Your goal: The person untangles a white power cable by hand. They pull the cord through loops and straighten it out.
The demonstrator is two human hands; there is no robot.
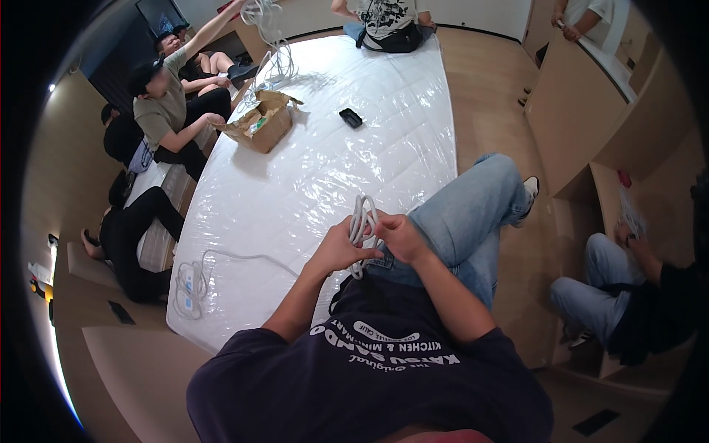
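Note:
In my lap I hold a looped bundle of light grey cable [360, 219]. My left hand [341, 249] is closed round the lower part of the loops, its thumb pointing across them. From the other side my right hand [401, 238] pinches the bundle, fingers curled against the cable. On the mattress to my left lies a white power strip [190, 286] with its own loose coil of cord. A grey cord [255, 257] runs from near it toward my left forearm, where its end passes out of sight.
A plastic-wrapped white mattress [317, 170] stretches ahead, bearing an open cardboard box [275, 131] and a small black object [351, 118]. Left of it, a seated person [164, 111] raises tangled white cables [269, 37]. Other people sit at the far end and right. Wooden cabinets [572, 111] line the right.

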